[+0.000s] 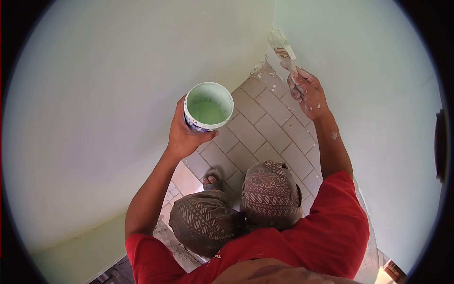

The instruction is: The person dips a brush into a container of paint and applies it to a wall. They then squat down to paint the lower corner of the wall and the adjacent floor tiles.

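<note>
Clasping paint tub (208,106): left grip (182,136) | right grip (309,96) closed on brush (282,47) | tub's print (193,125) unreadable

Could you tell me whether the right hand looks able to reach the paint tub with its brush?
Probably yes: the tub, held up by the left hand, has no lid, and nothing stands between it and the right hand holding the brush.

upright green-paint tub (208,107), paint-crusted brush (283,48) at corner
</note>
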Demonstrator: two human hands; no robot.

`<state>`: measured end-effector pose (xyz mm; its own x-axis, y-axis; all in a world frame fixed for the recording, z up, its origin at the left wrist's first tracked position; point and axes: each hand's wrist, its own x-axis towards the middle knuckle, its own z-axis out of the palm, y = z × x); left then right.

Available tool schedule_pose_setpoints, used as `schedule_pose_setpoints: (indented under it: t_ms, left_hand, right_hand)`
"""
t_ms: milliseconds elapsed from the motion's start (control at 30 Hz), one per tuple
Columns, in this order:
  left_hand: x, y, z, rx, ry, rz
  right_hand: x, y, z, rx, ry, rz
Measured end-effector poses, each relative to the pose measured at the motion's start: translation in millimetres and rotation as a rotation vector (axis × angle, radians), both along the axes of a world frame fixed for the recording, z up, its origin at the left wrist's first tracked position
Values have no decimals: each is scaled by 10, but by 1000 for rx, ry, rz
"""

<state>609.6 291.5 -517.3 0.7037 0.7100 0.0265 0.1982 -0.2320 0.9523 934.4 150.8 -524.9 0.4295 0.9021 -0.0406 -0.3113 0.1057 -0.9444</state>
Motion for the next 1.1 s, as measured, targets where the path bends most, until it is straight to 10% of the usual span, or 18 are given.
schedule_pose_setpoints:
  t_ms: [433,733,1100]
  left_hand:
    - [-243,-143,413,-8,-10,-134]
    - [309,-270,380,-67,174,-211]
    - [572,-382,217,-120,408,-15]
  right_hand:
    - [50,350,-237,-203,-94,-236]
    - [90,173,-1667,-334,62,-521]
    - [454,1170,-2594,-351,-422,-678]
